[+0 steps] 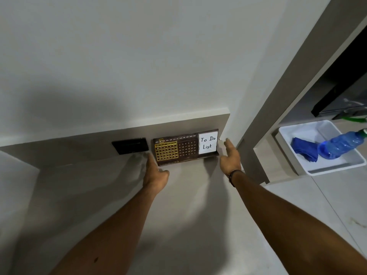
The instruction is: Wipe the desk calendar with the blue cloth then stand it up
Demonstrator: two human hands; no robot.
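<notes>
**Both hands flank the standing calendar, cloth off in the tray**

We see the desk calendar (pixel 185 147) upright on the grey desk (pixel 178 195), leaning at or just in front of the low back panel (pixel 79 147), with its white "To Do List" card (pixel 208 143) at the right end. Our left hand (pixel 155 173) sits open at the calendar's lower left corner, fingers extended, holding nothing; whether it touches the frame we cannot tell. Our right hand (pixel 230 157) is open too, palm inward just beside the right end, empty. The blue cloth (pixel 303 150) lies well apart in the white tray (pixel 288 153), next to a blue bottle (pixel 339 143).

We judge the calendar to be a stiff, light board with a narrow foot, easy to tip. Its two short ends look the safest places to hold, keeping fingers off the gold date frame (pixel 166 150) and the card, which may slide or lift. A black block (pixel 130 145) stands just to its left.
</notes>
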